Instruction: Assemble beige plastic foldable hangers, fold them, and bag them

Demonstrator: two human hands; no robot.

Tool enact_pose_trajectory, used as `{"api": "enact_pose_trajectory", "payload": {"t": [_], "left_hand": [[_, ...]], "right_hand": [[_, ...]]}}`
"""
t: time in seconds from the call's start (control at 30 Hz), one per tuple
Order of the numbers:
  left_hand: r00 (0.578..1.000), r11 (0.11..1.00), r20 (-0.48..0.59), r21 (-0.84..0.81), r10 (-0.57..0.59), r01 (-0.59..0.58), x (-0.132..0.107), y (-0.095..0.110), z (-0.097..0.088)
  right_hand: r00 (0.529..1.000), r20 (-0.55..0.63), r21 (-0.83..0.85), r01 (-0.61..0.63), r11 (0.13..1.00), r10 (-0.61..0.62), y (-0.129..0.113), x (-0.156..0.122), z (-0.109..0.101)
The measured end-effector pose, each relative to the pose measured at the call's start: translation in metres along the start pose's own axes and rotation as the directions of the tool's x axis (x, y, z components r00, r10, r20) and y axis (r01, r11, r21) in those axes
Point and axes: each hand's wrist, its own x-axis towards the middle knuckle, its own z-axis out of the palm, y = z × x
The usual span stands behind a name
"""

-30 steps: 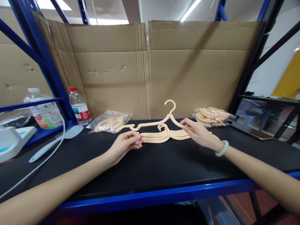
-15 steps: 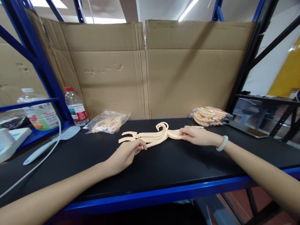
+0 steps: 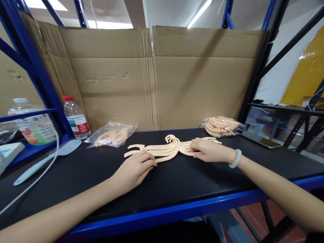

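Observation:
Several cream plastic clothes hangers (image 3: 165,148) lie fanned together on the black tabletop, hooks pointing away from me and overlapping. My left hand (image 3: 138,166) is on their left arms, its fingers curled over the nearest hanger and partly covering the arms. My right hand (image 3: 210,149) wears a pale coiled band at the wrist and grips the right arms, thumb and fingers bent around them. The undersides of both grips are hidden. The arm tips stick out past both hands.
Behind, a clear bag of cream hangers (image 3: 112,135) lies left and another bag (image 3: 221,126) right, beside a phone (image 3: 260,139). A red-capped bottle (image 3: 77,119), hairbrush (image 3: 50,162) and white cable (image 3: 48,170) are at left. Cardboard (image 3: 113,81) stands behind; a blue rail (image 3: 177,211) edges the front.
The hangers are spread a little wider, with more arms and hook curves showing separately. Both hands stay on them, the left fingers lying flatter over the near arm. The whole view has shifted slightly.

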Motion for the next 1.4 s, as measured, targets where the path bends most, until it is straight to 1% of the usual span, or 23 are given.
{"api": "enact_pose_trajectory", "payload": {"t": [0.1, 0.2, 0.3, 0.37, 0.43, 0.5, 0.57, 0.6, 0.73, 0.9, 1.03, 1.17, 1.27, 1.4], "left_hand": [[0.999, 0.998, 0.004, 0.03, -0.051, 0.051, -0.001, -0.003, 0.001], [0.995, 0.994, 0.027, 0.048, -0.098, 0.097, -0.002, -0.006, 0.002], [0.991, 0.99, 0.016, 0.043, -0.133, 0.132, -0.003, -0.007, 0.004], [0.987, 0.987, 0.022, 0.029, -0.161, 0.161, -0.003, -0.007, 0.005], [0.975, 0.979, 0.084, 0.016, -0.206, 0.205, -0.003, -0.007, 0.007], [0.95, 0.966, 0.18, 0.01, -0.255, 0.257, -0.003, -0.009, 0.009], [0.929, 0.958, 0.245, -0.002, -0.277, 0.287, -0.001, -0.013, 0.011], [0.926, 0.957, 0.255, -0.011, -0.279, 0.291, 0.0, -0.015, 0.012], [0.922, 0.953, 0.26, -0.015, -0.288, 0.302, 0.006, -0.031, 0.017], [0.894, 0.936, 0.289, 0.023, -0.341, 0.35, 0.02, -0.049, 0.023], [0.869, 0.923, 0.322, 0.043, -0.376, 0.383, 0.03, -0.059, 0.027], [0.873, 0.919, 0.299, 0.033, -0.385, 0.394, 0.036, -0.07, 0.031], [0.871, 0.912, 0.287, 0.033, -0.4, 0.408, 0.037, -0.074, 0.033], [0.858, 0.904, 0.299, 0.043, -0.417, 0.424, 0.038, -0.073, 0.031]], "right_hand": [[1.0, 0.006, -0.018, -0.007, 1.0, 0.008, 0.003, -0.001, 0.001], [0.998, -0.036, -0.038, -0.045, 0.998, 0.044, 0.006, -0.001, 0.004], [0.996, -0.068, -0.014, -0.057, 0.998, 0.056, 0.008, 0.0, 0.012], [0.995, -0.04, 0.006, -0.096, 0.995, 0.096, 0.009, 0.002, 0.021], [0.987, 0.014, 0.014, -0.159, 0.987, 0.159, 0.01, 0.004, 0.03], [0.979, 0.065, 0.018, -0.196, 0.98, 0.195, 0.011, 0.008, 0.037], [0.975, 0.082, 0.016, -0.21, 0.978, 0.208, 0.013, 0.012, 0.041], [0.974, 0.077, 0.012, -0.213, 0.977, 0.212, 0.014, 0.015, 0.042], [0.974, 0.055, -0.001, -0.219, 0.976, 0.219, 0.023, 0.029, 0.044], [0.968, 0.091, -0.009, -0.236, 0.972, 0.236, 0.032, 0.048, 0.042], [0.966, 0.089, -0.029, -0.241, 0.97, 0.242, 0.04, 0.061, 0.041], [0.965, 0.099, -0.049, -0.24, 0.97, 0.243, 0.05, 0.072, 0.044], [0.972, 0.075, -0.047, -0.218, 0.975, 0.221, 0.055, 0.078, 0.047], [0.977, 0.053, -0.052, -0.206, 0.977, 0.208, 0.056, 0.081, 0.05]]}}
